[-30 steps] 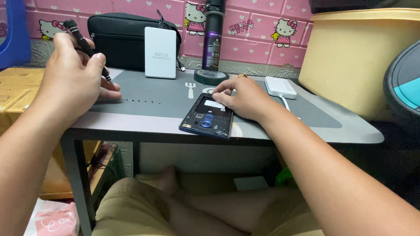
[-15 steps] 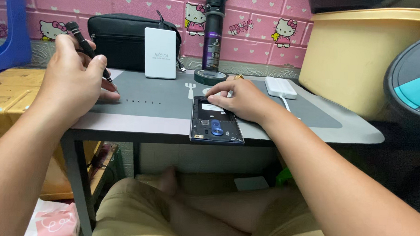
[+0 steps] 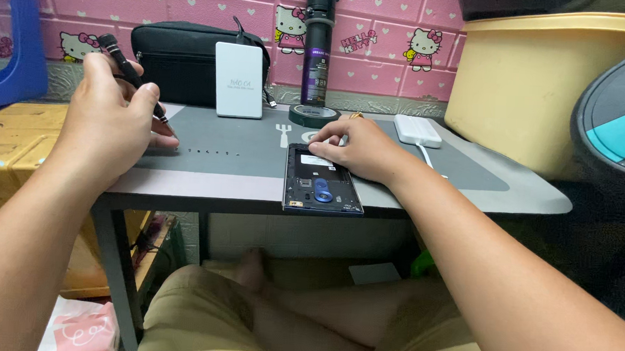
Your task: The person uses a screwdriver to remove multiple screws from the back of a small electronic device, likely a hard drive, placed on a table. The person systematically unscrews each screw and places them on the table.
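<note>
Black pouch [image 3: 180,63], white box [image 3: 239,79], tape roll [image 3: 314,115], yellow bin [image 3: 541,87].

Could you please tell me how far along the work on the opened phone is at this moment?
Done: the phone lies open on the mat, insides showing, a row of tiny screws set aside. In hand: the left hand holds a screwdriver; the right hand steadies the phone's top edge. Left: probably further disassembly, though I cannot tell which parts.

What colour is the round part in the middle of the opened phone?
Blue, on the opened phone under the right hand; head view.

Left hand [image 3: 111,121] clenched, right hand [image 3: 359,148] flat
</note>
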